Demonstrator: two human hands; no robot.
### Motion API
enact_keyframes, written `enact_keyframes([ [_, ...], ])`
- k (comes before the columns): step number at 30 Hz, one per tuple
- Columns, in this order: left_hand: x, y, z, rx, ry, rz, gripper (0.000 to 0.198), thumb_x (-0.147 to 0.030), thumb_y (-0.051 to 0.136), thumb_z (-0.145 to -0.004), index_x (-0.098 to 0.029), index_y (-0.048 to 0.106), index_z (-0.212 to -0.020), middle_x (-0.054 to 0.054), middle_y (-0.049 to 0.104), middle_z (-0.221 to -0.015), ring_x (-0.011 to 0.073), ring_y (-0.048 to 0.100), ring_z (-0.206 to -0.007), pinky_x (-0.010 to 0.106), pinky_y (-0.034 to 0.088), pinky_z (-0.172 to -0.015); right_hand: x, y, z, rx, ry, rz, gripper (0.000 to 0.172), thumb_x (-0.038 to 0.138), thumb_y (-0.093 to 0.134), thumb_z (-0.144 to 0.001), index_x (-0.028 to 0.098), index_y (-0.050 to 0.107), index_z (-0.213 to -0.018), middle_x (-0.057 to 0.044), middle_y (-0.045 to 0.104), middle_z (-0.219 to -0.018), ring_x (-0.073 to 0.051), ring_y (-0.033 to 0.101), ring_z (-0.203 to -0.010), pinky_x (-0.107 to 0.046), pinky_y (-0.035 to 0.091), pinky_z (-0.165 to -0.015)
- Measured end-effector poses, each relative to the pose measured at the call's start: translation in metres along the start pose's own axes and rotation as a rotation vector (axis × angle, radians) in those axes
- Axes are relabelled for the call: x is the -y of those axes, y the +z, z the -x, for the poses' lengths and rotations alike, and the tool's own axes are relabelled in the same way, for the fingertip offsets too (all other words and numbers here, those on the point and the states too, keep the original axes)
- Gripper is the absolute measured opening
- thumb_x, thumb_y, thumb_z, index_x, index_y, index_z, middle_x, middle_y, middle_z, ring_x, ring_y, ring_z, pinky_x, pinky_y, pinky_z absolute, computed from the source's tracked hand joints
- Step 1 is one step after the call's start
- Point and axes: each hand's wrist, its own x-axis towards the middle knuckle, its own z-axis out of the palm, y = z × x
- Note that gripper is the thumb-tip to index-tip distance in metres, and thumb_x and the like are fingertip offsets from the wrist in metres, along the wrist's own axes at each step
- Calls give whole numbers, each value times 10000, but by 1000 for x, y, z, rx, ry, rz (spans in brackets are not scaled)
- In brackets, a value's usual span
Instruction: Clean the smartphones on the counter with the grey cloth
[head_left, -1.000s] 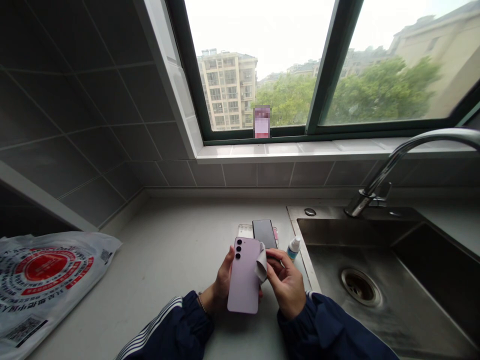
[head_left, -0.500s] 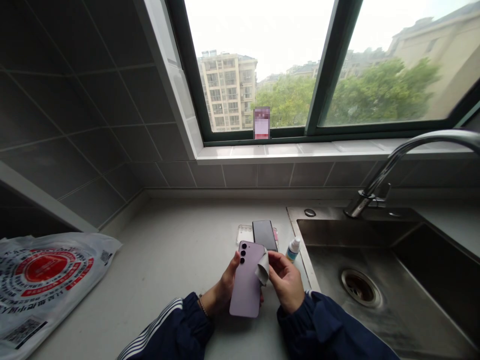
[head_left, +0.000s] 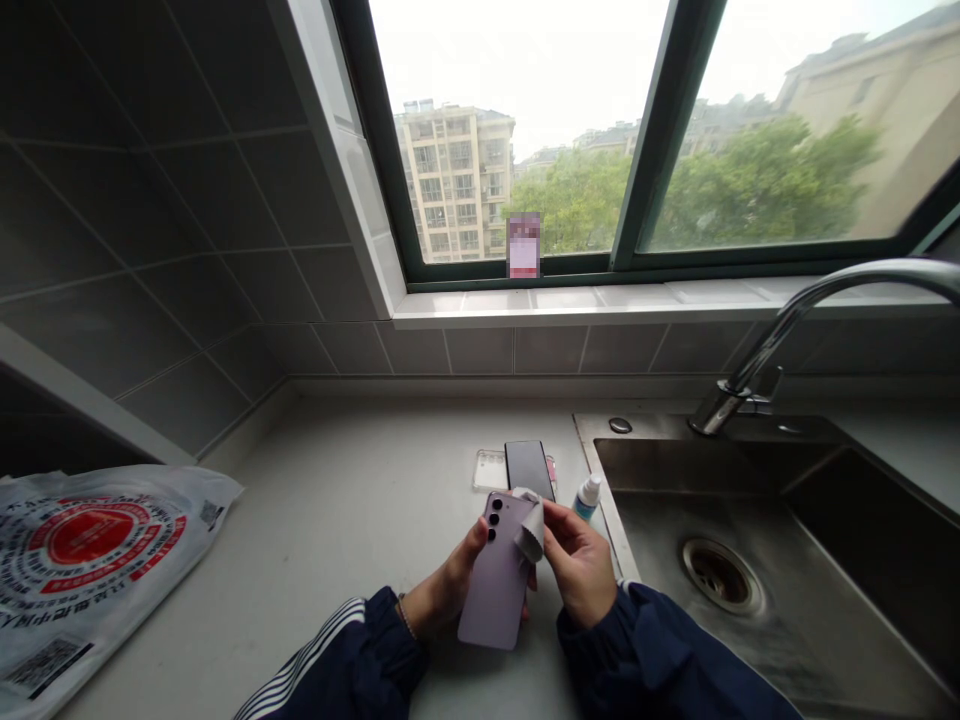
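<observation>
A light purple phone (head_left: 495,590) is held up above the counter in my left hand (head_left: 454,580), its back with three camera lenses facing me. My left thumb presses one edge, and fingertips show at the other. My right hand (head_left: 583,562) pinches a grey cloth (head_left: 531,530) with a zigzag edge against the phone's upper right side. Behind the phone lie a dark-screened phone (head_left: 529,466) and a clear phone case (head_left: 489,470), with a bit of pink beside them. A small white-capped bottle (head_left: 587,495) stands just beyond my right hand.
To the right is a steel sink (head_left: 611,520) with a chrome faucet (head_left: 780,330). A printed white plastic bag (head_left: 97,560) lies on the counter (head_left: 337,500) at left. A window and its sill (head_left: 480,305) run along the back, above a tiled wall.
The phone in my left hand has moved slightly down and tilted a little. The cloth in my right hand now lies over the phone's top right corner.
</observation>
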Motion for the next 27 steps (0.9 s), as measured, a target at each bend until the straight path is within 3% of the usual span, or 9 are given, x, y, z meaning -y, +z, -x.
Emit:
enact_keyframes([
  [3, 2, -1, -1, 19, 34, 30, 715, -700, 364, -879, -143, 505, -1305, 151, 707, -940, 239, 713, -655, 319, 542, -568, 0, 0, 0, 10, 15, -2, 437, 483, 777, -760, 174, 739, -1067, -130, 753, -1031, -315, 739, -877, -406, 638, -700],
  [10, 5, -8, -7, 37, 99, 116, 776, -673, 341, -903, -199, 218, -1504, 134, 721, -905, 242, 708, -624, 331, 534, -569, 0, 4, 2, 15, 38, -30, 428, 475, 808, -726, 174, 752, -1025, -124, 761, -1000, -308, 732, -931, -452, 590, -871],
  [14, 3, -6, -6, 19, 54, 58, 815, -733, 312, -869, -138, 403, -1418, 146, 713, -881, 240, 694, -589, 355, 543, -561, -4, 3, 2, 18, 54, -54, 453, 472, 812, -723, 165, 739, -1048, -128, 758, -989, -300, 733, -872, -416, 617, -755],
  [16, 0, -3, -5, 1, 12, 10, 844, -757, 301, -852, -76, 538, -1293, 175, 708, -891, 240, 692, -593, 358, 547, -564, -5, 3, 2, 46, 85, -76, 488, 477, 799, -739, 166, 717, -1105, -115, 757, -956, -260, 723, -723, -361, 610, -588],
  [19, -5, 2, -3, -30, -19, -36, 855, -776, 315, -832, -54, 621, -1172, 195, 705, -915, 232, 686, -586, 347, 547, -552, -4, 4, 3, 116, 153, -117, 490, 492, 770, -768, 167, 696, -1127, -86, 743, -868, -175, 633, -519, -273, 512, -405],
  [27, -5, 1, -1, -31, -38, -61, 896, -798, 328, -810, -34, 624, -1173, 199, 704, -895, 232, 683, -588, 335, 541, -541, -4, 1, -2, 196, 193, -138, 485, 578, 767, -733, 164, 689, -974, -53, 694, -763, -164, 610, -530, -256, 498, -431],
])
